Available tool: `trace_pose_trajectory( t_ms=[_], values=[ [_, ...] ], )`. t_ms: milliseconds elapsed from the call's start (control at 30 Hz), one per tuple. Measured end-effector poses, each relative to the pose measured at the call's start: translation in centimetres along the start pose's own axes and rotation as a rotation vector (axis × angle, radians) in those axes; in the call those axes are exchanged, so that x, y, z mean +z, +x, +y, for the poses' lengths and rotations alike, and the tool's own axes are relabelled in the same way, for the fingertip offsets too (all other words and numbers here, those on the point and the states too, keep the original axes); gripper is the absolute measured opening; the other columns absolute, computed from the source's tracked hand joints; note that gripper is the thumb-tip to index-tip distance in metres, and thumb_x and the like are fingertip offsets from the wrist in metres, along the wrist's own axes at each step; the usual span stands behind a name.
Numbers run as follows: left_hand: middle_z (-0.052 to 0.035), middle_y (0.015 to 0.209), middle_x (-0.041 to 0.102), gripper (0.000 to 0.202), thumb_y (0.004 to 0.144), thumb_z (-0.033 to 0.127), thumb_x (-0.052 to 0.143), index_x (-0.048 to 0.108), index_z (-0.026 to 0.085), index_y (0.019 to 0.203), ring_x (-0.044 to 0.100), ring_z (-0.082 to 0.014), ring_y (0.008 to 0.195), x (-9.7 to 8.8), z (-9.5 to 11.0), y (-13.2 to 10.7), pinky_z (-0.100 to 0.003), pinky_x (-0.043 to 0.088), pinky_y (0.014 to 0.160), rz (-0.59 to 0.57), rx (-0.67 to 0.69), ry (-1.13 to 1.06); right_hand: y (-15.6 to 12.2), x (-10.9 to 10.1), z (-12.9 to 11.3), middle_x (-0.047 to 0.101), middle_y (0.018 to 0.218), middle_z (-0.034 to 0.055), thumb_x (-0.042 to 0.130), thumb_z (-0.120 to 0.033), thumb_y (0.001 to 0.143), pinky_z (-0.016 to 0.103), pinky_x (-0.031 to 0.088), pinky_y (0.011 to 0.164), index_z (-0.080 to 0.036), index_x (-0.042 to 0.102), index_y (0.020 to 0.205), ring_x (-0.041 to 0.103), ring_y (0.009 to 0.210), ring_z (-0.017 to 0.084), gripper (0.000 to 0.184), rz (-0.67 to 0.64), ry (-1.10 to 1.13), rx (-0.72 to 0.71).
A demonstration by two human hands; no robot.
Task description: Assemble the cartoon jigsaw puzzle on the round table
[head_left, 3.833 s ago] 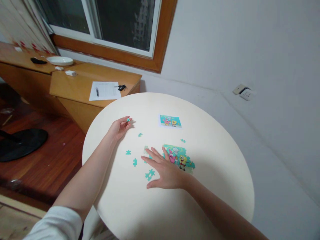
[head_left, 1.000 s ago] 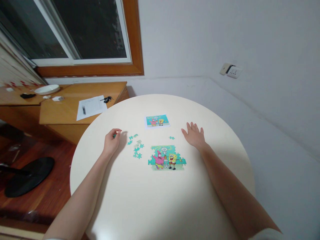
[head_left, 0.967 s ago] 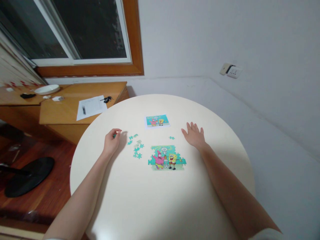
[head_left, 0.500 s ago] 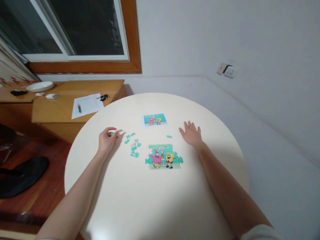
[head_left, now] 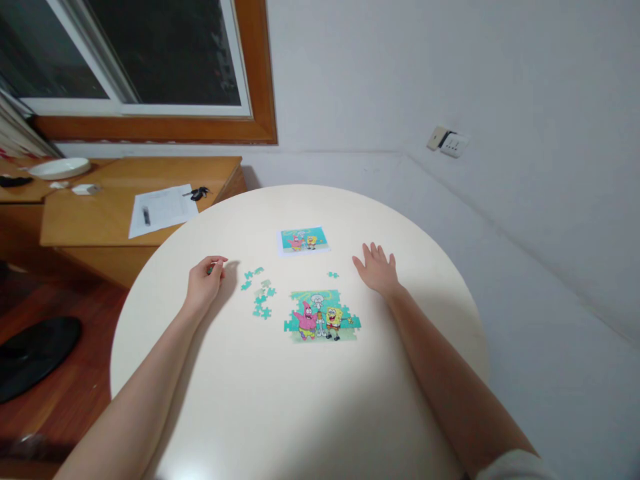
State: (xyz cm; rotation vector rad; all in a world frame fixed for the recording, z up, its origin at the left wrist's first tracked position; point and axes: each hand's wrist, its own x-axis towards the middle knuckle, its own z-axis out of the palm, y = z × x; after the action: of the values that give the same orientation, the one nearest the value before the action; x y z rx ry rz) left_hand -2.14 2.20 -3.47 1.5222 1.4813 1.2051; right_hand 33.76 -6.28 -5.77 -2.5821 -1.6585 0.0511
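My left hand is closed over the left side of the table, its fingers pinching a puzzle piece, of which only a bit of teal shows. Just right of it lie several loose puzzle pieces in teal and pale green. My right hand lies flat with fingers spread, holding nothing. Between the hands is a partly joined jigsaw puzzle with pink, grey and yellow cartoon figures. A small teal piece sits above it. Behind these, a reference picture card shows the same figures.
Everything rests on a round white table. Beyond its left edge, a wooden desk bears a sheet of paper, keys and a white plate. A wall with a socket stands behind at right.
The whole view has shifted slightly, so things sit a little further left. My left hand keeps its pinch, turned slightly, and my right hand stays flat. The puzzle looks the same.
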Motion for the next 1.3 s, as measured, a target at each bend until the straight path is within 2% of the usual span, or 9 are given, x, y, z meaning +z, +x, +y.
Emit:
trace_pose_trajectory(
  t_ms=[200, 400, 567, 833, 967, 1100, 1300],
  values=[
    [0.007, 0.039, 0.035, 0.02, 0.071, 0.033, 0.051, 0.061, 0.017, 0.075, 0.03, -0.0099, 0.038, 0.1, -0.1, 0.1, -0.022, 0.021, 0.04, 0.014, -0.011, -0.016, -0.1, -0.2, -0.1, 0.023, 0.154, 0.0162, 0.02, -0.045, 0.095, 0.053, 0.017, 0.113, -0.011, 0.027, 0.147, 0.021, 0.142, 0.029, 0.062, 0.004, -0.003, 0.002],
    [0.0081, 0.04, 0.033, 0.017, 0.067, 0.029, 0.052, 0.06, 0.017, 0.075, 0.026, -0.0092, 0.037, 0.4, 0.2, 0.2, -0.023, 0.017, 0.04, 0.052, -0.104, -0.131, 0.0, -0.1, 0.0, 0.024, 0.154, 0.0168, 0.021, -0.044, 0.095, 0.054, 0.017, 0.113, -0.01, 0.028, 0.146, 0.02, 0.142, 0.029, 0.063, -0.002, 0.011, -0.005],
    [0.0079, 0.039, 0.032, 0.011, 0.064, 0.025, 0.051, 0.058, 0.019, 0.07, 0.024, -0.0093, 0.036, 1.4, 0.9, 1.3, -0.023, 0.015, 0.039, 0.08, -0.176, -0.161, 0.0, 0.1, 0.0, 0.024, 0.154, 0.0167, 0.021, -0.044, 0.094, 0.054, 0.018, 0.112, -0.01, 0.028, 0.146, 0.021, 0.142, 0.029, 0.063, 0.012, 0.004, -0.005],
    [0.0071, 0.04, 0.035, 0.011, 0.068, 0.026, 0.048, 0.056, 0.02, 0.071, 0.029, -0.0102, 0.037, 3.0, 0.9, 1.8, -0.024, 0.019, 0.04, 0.159, -0.089, -0.128, -0.2, -0.1, -0.1, 0.025, 0.154, 0.0158, 0.021, -0.044, 0.095, 0.053, 0.019, 0.113, -0.011, 0.029, 0.146, 0.022, 0.142, 0.029, 0.061, 0.017, -0.009, 0.004],
    [0.0089, 0.04, 0.03, 0.01, 0.069, 0.027, 0.048, 0.054, 0.02, 0.073, 0.026, -0.0094, 0.037, 2.5, 0.4, 1.6, -0.023, 0.018, 0.041, 0.118, -0.075, -0.25, -0.2, -0.3, -0.2, 0.025, 0.154, 0.0157, 0.023, -0.043, 0.095, 0.053, 0.017, 0.113, -0.01, 0.028, 0.146, 0.021, 0.142, 0.028, 0.061, 0.0, -0.006, 0.015],
    [0.0073, 0.045, 0.037, 0.012, 0.068, 0.025, 0.049, 0.055, 0.019, 0.077, 0.029, -0.0086, 0.039, 2.0, 0.7, 1.6, -0.022, 0.019, 0.04, 0.09, -0.128, -0.281, -0.2, -0.4, -0.2, 0.024, 0.154, 0.0154, 0.023, -0.042, 0.095, 0.053, 0.017, 0.113, -0.009, 0.027, 0.146, 0.021, 0.142, 0.029, 0.061, -0.017, -0.015, 0.015],
    [0.0038, 0.055, 0.045, 0.021, 0.065, 0.027, 0.054, 0.052, 0.019, 0.084, 0.026, -0.0067, 0.038, 0.9, 1.2, 1.9, -0.023, 0.016, 0.039, -0.088, -0.294, -0.443, 0.1, 0.1, 0.2, 0.025, 0.154, 0.0164, 0.02, -0.043, 0.095, 0.054, 0.019, 0.112, -0.01, 0.028, 0.146, 0.022, 0.142, 0.029, 0.061, -0.004, -0.036, -0.001]
  ],
)
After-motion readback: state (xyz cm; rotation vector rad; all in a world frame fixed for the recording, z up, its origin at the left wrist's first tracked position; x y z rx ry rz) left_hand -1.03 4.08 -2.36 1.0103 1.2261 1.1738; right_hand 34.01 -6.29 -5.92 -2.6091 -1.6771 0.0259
